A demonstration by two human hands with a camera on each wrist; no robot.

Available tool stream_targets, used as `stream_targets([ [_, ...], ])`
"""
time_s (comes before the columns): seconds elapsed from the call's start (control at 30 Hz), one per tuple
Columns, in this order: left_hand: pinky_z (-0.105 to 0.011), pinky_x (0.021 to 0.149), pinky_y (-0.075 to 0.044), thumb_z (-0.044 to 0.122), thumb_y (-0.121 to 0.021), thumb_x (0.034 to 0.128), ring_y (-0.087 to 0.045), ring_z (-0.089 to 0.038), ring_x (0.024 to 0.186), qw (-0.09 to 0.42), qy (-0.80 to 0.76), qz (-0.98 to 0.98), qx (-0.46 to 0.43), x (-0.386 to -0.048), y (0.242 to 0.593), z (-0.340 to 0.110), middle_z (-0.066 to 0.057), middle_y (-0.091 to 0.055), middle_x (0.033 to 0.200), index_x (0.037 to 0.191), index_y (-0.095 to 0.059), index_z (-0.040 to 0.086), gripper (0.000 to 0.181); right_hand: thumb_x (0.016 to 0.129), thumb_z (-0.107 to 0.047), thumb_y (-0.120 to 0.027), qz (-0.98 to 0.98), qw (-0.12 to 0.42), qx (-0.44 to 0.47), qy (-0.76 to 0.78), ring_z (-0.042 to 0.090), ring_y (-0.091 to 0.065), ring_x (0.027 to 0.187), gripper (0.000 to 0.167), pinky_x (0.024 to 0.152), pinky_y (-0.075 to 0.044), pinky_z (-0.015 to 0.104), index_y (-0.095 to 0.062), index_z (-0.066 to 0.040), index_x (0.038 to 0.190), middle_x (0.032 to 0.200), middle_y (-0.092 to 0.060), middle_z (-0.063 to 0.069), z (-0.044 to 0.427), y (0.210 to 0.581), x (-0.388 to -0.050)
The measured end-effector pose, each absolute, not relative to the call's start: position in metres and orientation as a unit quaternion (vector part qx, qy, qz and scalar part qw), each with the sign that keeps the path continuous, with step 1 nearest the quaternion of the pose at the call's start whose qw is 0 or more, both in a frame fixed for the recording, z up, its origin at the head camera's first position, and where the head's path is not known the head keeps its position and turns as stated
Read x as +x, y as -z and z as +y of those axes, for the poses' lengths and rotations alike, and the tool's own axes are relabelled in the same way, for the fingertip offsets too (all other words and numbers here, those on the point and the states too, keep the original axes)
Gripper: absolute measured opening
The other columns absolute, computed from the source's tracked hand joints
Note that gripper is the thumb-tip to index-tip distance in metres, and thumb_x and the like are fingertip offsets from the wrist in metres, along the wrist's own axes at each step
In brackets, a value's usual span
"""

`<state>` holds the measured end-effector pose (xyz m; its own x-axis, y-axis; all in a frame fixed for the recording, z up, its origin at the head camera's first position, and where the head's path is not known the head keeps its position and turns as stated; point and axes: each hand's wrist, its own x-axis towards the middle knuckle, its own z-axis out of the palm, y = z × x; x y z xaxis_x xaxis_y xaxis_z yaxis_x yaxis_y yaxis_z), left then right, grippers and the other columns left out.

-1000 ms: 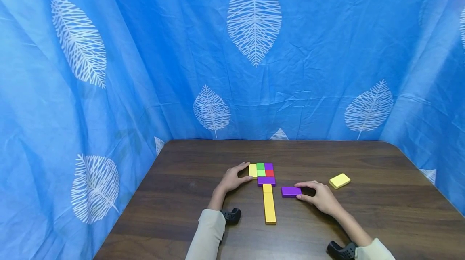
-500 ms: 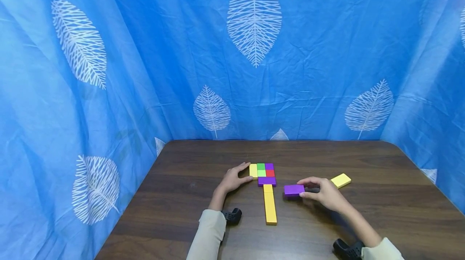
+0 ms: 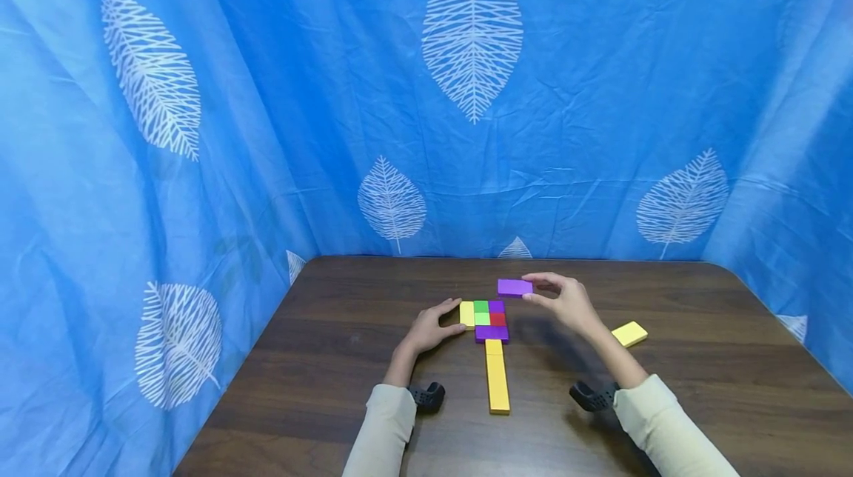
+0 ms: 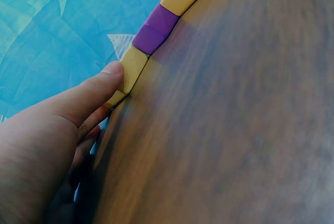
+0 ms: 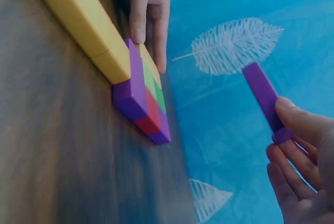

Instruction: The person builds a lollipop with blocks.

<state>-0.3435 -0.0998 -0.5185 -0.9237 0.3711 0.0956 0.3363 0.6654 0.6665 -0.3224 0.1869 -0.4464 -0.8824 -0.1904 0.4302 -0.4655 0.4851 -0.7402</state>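
Note:
My right hand (image 3: 568, 304) pinches one end of a purple rectangular block (image 3: 514, 287), held up off the table beyond the grouped blocks. In the right wrist view the purple block (image 5: 262, 96) sits between thumb and fingertips. My left hand (image 3: 424, 330) spans a yellow block (image 3: 467, 315) at the group's left side, thumb at its near end, fingers at the far end. Beside that block lie a dark green block (image 3: 481, 307), a light green block (image 3: 483, 319), a small purple block (image 3: 496, 306) and a red block (image 3: 497, 319). A longer purple block (image 3: 492, 334) borders them in front.
From the front purple block a row of yellow-orange blocks (image 3: 497, 381) runs toward me. A loose yellow block (image 3: 629, 334) lies to the right, near my right forearm. Behind the brown wooden table (image 3: 320, 388) hangs a blue curtain (image 3: 566, 188) with white leaf prints.
My right hand has lifted the purple block from the right of the group, carrying it away from me and slightly left. My left hand stays at the yellow block.

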Motion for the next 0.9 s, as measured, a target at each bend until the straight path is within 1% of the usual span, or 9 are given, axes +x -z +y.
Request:
stream_targets([
  [0.17, -0.047, 0.102, -0.032, 0.046, -0.061, 0.0858, -0.036, -0.026, 0.130, 0.024, -0.362, 0.911, 0.195, -0.342, 0.518, -0.100, -0.008, -0.039, 0.143, 0.140, -0.043, 0.021, 0.062, 0.078, -0.017, -0.075, -0.839, 0.154, 0.174, -0.491, 0.028, -0.064, 0.093, 0.034, 0.078, -0.051, 0.043, -0.067, -0.004, 0.109, 0.100, -0.068, 0.013, 0.170, 0.453, -0.348],
  [0.4, -0.046, 0.101, -0.033, 0.045, -0.061, 0.0857, -0.037, -0.027, 0.129, 0.022, -0.361, 0.911, 0.198, -0.341, 0.518, -0.100, -0.009, -0.039, 0.142, 0.139, -0.044, 0.019, 0.062, 0.079, -0.017, -0.074, -0.864, 0.143, 0.146, -0.460, 0.032, -0.062, 0.096, 0.034, 0.083, -0.047, 0.044, -0.067, -0.003, 0.109, 0.103, -0.067, 0.016, 0.154, 0.476, -0.373],
  [0.5, -0.046, 0.102, -0.032, 0.047, -0.061, 0.0857, -0.037, -0.026, 0.129, 0.022, -0.358, 0.913, 0.195, -0.342, 0.517, -0.099, -0.008, -0.039, 0.142, 0.140, -0.044, 0.020, 0.062, 0.080, -0.017, -0.073, -0.882, 0.124, 0.137, -0.435, 0.033, -0.059, 0.101, 0.032, 0.087, -0.044, 0.046, -0.068, -0.005, 0.109, 0.105, -0.067, 0.015, 0.149, 0.484, -0.378],
  [0.73, -0.046, 0.101, -0.033, 0.048, -0.060, 0.0858, -0.037, -0.026, 0.129, 0.029, -0.354, 0.916, 0.188, -0.343, 0.517, -0.098, -0.007, -0.039, 0.143, 0.140, -0.043, 0.022, 0.062, 0.083, -0.019, -0.070, -0.902, 0.066, 0.117, -0.411, 0.038, -0.050, 0.113, 0.031, 0.094, -0.038, 0.051, -0.067, -0.006, 0.112, 0.114, -0.062, 0.018, 0.145, 0.495, -0.382],
  [0.9, -0.047, 0.102, -0.032, 0.048, -0.060, 0.0855, -0.036, -0.026, 0.130, 0.031, -0.357, 0.915, 0.185, -0.342, 0.516, -0.099, -0.008, -0.039, 0.143, 0.140, -0.043, 0.022, 0.063, 0.084, -0.019, -0.068, -0.905, 0.046, 0.120, -0.406, 0.038, -0.050, 0.113, 0.031, 0.093, -0.038, 0.051, -0.066, -0.005, 0.112, 0.115, -0.061, 0.018, 0.144, 0.498, -0.384],
])
